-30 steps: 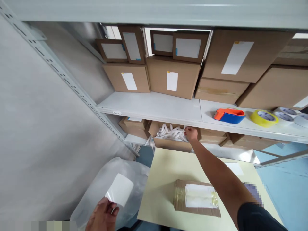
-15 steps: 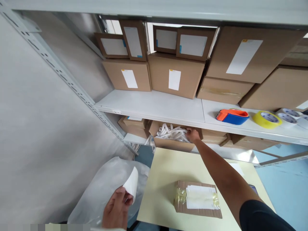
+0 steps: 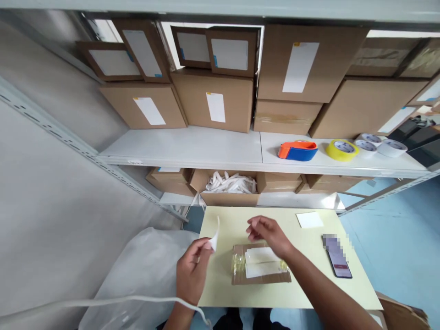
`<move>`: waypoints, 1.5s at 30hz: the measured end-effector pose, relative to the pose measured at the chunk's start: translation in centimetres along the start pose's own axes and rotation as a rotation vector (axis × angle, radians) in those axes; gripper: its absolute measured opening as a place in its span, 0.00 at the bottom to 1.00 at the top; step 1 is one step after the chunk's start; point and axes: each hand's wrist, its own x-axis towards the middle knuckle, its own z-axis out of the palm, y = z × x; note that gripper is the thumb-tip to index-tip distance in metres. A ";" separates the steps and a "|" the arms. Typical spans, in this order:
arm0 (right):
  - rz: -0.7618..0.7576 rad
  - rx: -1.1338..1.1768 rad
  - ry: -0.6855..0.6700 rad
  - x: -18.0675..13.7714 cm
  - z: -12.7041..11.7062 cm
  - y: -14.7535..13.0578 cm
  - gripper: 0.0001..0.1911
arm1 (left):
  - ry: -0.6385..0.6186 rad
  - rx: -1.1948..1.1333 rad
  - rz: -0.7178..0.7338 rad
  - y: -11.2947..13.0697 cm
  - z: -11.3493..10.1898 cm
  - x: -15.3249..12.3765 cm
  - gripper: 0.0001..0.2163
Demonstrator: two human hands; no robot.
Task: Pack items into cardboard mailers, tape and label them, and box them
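Observation:
My left hand (image 3: 194, 266) pinches a curled piece of white paper (image 3: 215, 236), seen nearly edge-on, above the table's left side. Over the far side of a small taped cardboard box (image 3: 237, 275), my right hand (image 3: 264, 231) hovers with loosely bent fingers somewhat apart and nothing visible in them. White paper sheets (image 3: 263, 270) lie on top of that box under shiny tape. Behind the hands, an open carton (image 3: 227, 200) on the lower shelf holds a pile of white crumpled strips (image 3: 230, 184).
A phone (image 3: 337, 256) and a white card (image 3: 309, 220) lie on the table's right side (image 3: 354, 288). Tape rolls (image 3: 342, 150) and an orange-blue tool (image 3: 298, 151) sit on the shelf (image 3: 220, 146). A white cable (image 3: 120, 299) crosses in front of my left forearm; a translucent bag (image 3: 144, 275) bulges at left.
My right hand has drawn back from the carton of white strips to above the taped box. My left hand has moved right and up with the paper. The view has shifted right.

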 end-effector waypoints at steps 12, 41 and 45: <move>0.068 0.154 0.366 -12.6 -1.6 3.4 0.23 | -0.470 0.359 0.795 1.2 6.0 -6.1 0.12; 0.124 -0.078 0.429 -11.0 -4.7 10.6 0.27 | -0.317 -0.125 -0.436 -5.6 9.7 -5.4 0.16; 0.089 -0.138 0.425 -10.5 -4.7 11.1 0.23 | -0.310 -0.124 -0.415 -6.3 9.7 -5.1 0.16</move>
